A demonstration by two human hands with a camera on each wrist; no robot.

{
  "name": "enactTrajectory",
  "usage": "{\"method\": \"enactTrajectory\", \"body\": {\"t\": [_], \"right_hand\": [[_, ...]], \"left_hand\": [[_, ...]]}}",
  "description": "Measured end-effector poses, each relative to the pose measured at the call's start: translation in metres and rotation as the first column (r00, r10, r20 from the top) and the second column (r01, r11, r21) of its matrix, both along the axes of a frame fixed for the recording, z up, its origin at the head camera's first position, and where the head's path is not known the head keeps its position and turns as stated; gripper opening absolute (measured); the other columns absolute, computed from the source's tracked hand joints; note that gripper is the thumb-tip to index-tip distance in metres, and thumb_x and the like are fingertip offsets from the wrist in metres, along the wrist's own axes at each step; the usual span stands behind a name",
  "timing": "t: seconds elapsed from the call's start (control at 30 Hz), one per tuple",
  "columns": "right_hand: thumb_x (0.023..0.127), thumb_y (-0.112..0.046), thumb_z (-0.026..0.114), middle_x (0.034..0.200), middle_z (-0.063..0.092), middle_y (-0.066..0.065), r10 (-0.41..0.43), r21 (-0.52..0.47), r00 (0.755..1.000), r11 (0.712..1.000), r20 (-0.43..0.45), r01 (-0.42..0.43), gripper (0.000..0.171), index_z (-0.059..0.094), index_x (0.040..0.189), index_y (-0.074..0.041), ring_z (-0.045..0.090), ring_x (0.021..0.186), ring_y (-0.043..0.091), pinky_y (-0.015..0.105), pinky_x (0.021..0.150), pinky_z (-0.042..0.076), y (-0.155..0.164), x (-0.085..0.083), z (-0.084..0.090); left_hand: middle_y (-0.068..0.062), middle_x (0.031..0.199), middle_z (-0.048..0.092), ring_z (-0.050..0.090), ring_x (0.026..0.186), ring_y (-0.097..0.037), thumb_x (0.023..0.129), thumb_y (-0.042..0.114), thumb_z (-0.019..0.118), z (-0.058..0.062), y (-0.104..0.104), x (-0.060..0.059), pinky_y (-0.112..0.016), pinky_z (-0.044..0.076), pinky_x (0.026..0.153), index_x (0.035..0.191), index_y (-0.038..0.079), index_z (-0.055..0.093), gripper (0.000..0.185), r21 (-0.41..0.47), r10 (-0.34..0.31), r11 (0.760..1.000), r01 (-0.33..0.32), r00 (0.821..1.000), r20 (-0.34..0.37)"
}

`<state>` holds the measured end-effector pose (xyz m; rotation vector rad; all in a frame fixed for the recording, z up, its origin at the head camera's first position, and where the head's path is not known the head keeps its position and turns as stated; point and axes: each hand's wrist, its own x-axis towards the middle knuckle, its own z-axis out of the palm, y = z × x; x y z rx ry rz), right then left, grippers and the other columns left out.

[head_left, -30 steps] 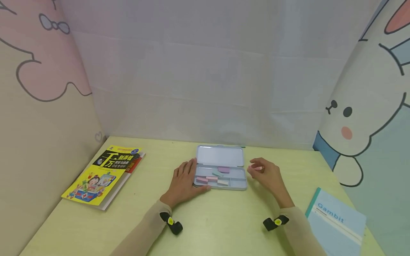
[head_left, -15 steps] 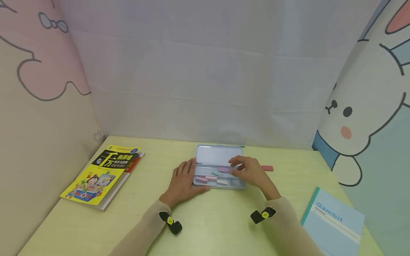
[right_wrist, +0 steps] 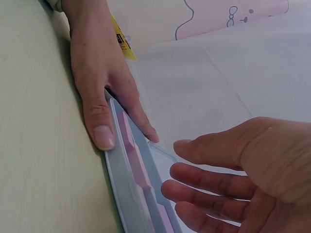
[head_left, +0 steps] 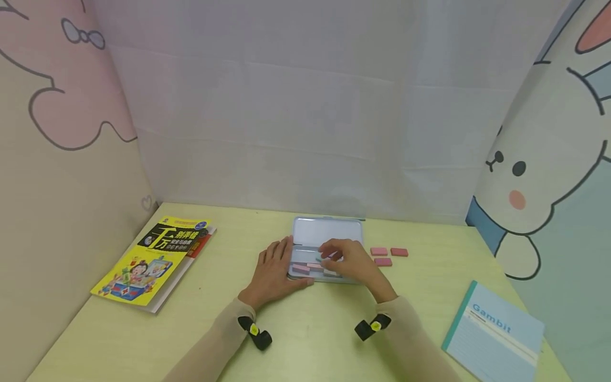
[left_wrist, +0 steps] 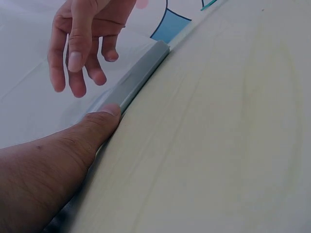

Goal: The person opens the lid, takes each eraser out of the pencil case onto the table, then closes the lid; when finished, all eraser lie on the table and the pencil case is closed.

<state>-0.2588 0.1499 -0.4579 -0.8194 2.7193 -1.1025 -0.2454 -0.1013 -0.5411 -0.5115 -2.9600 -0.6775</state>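
Observation:
A pale blue tin case (head_left: 292, 253) lies with its lid (head_left: 326, 232) laid back. Small pink, lilac and white rectangular blocks sit in its front compartments, among them a pink-lilac block (head_left: 300, 269). My left hand (head_left: 274, 270) rests at the tin's left end, fingers straight along the side and thumb on the front edge. Over the middle of the tin hovers my right hand (head_left: 350, 260), fingers loosely bent. The right wrist view shows nothing between that hand's thumb and fingers (right_wrist: 209, 182). It hides much of the tin's right half in the head view.
Right of the tin lie a pink block (head_left: 379, 251), a red block (head_left: 399, 252) and a darker pink block (head_left: 383, 262). A yellow book (head_left: 148, 260) lies on another book at the left; a blue notebook (head_left: 498, 326) is at the right.
My right hand held a pink block right of the tin one second ago; it let go and moved left over the tin. The left hand stayed put.

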Motion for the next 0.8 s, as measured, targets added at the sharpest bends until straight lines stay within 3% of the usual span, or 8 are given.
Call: {"method": "enactTrajectory", "body": {"t": [0.33,0.6,0.8], "right_hand": [[0.096,-0.008,0.077,0.114,0.082,0.012,0.066,0.0,0.998,0.998,-0.004,-0.066,0.021,0.077,0.116,-0.005,0.08,0.094,0.025,0.028,0.081,0.062,-0.028,0.002,-0.007],[0.094,-0.003,0.075,0.111,0.082,0.011,0.05,0.024,0.999,0.998,0.009,-0.05,0.017,0.078,0.11,-0.007,0.074,0.084,0.016,0.025,0.075,0.058,-0.045,0.001,-0.014],[0.093,-0.003,0.077,0.107,0.083,0.01,0.031,0.022,0.999,0.999,-0.034,-0.031,0.013,0.078,0.106,-0.007,0.074,0.08,0.017,0.025,0.073,0.057,-0.052,0.002,-0.017]], "left_hand": [[-0.019,0.177,0.027,0.028,0.161,-0.044,0.088,0.078,0.069,0.0,0.0,0.001,-0.064,0.024,0.128,0.172,0.004,0.017,0.123,0.001,-0.007,1.0,0.007,1.0,-0.03],[-0.018,0.177,0.028,0.029,0.161,-0.044,0.089,0.074,0.072,-0.001,0.001,0.0,-0.065,0.026,0.127,0.172,0.004,0.018,0.121,-0.011,-0.008,1.0,0.007,0.999,-0.034],[-0.018,0.177,0.03,0.03,0.16,-0.044,0.088,0.075,0.072,-0.001,0.0,0.0,-0.065,0.028,0.126,0.171,0.004,0.02,0.121,-0.011,-0.005,1.0,0.004,0.999,-0.044]]}}
